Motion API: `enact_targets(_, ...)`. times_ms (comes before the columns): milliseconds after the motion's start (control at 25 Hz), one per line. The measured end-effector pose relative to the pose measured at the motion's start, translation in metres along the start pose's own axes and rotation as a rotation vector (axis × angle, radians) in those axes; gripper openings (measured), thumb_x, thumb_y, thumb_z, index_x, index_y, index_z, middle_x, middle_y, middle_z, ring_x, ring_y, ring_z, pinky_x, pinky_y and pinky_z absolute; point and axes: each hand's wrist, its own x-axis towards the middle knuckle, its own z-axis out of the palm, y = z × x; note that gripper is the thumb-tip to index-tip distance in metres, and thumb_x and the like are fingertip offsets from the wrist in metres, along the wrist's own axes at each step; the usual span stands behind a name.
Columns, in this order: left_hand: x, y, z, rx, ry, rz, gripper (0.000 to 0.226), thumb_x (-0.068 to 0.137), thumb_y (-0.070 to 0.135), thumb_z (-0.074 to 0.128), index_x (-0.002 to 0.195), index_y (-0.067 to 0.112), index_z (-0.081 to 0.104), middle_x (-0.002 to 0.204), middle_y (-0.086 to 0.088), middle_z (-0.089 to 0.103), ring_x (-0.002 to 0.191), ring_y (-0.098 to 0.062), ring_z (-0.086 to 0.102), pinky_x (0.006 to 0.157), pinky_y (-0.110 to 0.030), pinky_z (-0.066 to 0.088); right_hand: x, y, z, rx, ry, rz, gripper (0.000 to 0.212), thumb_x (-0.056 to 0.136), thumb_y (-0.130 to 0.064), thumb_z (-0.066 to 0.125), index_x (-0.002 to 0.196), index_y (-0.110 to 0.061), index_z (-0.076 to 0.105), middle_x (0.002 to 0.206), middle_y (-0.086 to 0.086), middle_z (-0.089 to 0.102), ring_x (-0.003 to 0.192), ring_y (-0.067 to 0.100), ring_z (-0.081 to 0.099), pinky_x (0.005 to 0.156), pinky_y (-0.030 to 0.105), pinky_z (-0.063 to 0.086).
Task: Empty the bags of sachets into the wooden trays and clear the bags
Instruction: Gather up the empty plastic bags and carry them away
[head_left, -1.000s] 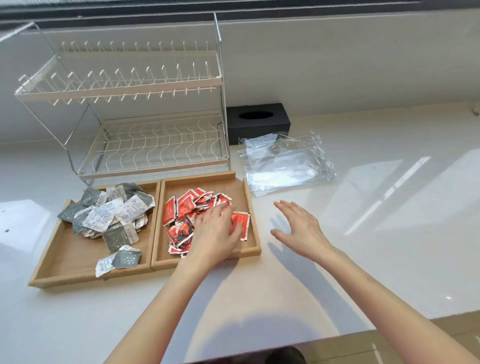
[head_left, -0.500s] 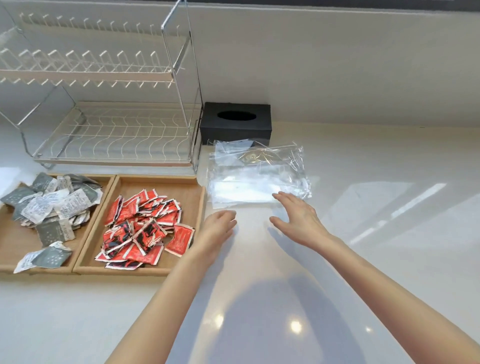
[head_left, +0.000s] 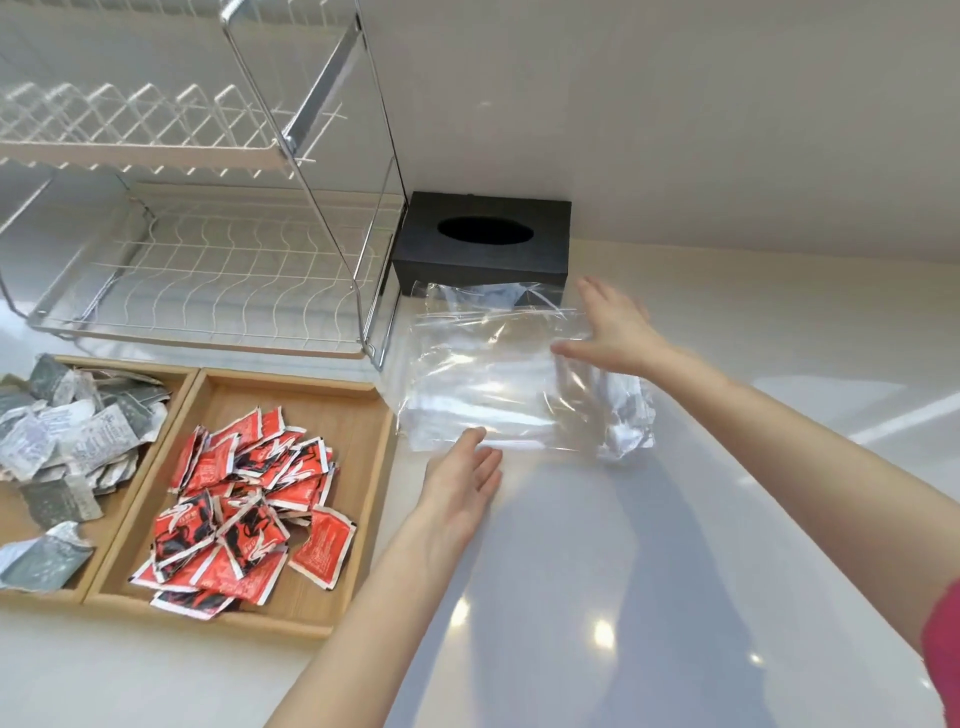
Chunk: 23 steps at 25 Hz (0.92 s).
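White glossy countertop runs out ahead of me to a pale wall, bright with reflected light. Nearest, my left hand lies flat with its fingers straight, fingertips touching the near edge of the empty clear bags. To its left sit the two wooden trays: the right tray holds the red sachets, the left tray the grey-and-white sachets. Print shows on both kinds, but it is too small for me to read, so I can name no brand.

Farther on, my right hand is spread open over the far right part of the bags, fingers straight, pressing or about to press the film; its right end is already crumpled. My two hands are apart, one at each side of the bags.

Behind the bags stands a black tissue box, touching or nearly touching their far edge, and to its left a wire dish rack.

I judge the emptying done and the clearing begun. Next I need to gather the slippery film together, grip it, and lift it away.
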Motion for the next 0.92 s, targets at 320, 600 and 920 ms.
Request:
enact_targets(320,0.027,0.000,0.004,-0.015,0.064,0.029,0.017,0.088,0.015,0.053,0.072,0.014,0.047,0.068,0.001,0.042,0.066,-0.010,0.047,0.062,-0.020,0.042,0.028,0.015,0.025,-0.115,-0.076,0.034,0.082,0.075,-0.046,0.064,0.140,-0.014,0.026,0.138,0.020,0.037,0.131,0.035,0.031,0.114,0.050,0.006)
enact_targets(600,0.018,-0.003,0.003,-0.008,0.004,0.083,0.014,0.088,0.020,0.055,0.078,0.018,0.045,0.067,0.003,0.041,0.065,-0.009,0.043,0.066,-0.020,0.038,0.006,0.012,0.018,0.011,-0.113,0.097,0.073,0.072,-0.047,0.068,0.131,-0.016,0.038,0.130,0.018,0.042,0.118,0.034,0.046,0.104,0.041,0.031)
enact_targets(920,-0.022,-0.018,-0.031,0.090,-0.077,0.328,0.031,0.088,-0.002,0.044,0.119,0.001,0.046,0.102,-0.016,0.058,0.091,-0.029,0.057,0.090,-0.042,0.045,-0.087,0.006,0.013,0.462,-0.161,0.157,0.048,0.079,-0.049,0.060,0.113,-0.016,0.051,0.093,0.002,0.061,0.082,0.018,0.058,0.075,0.030,0.047)
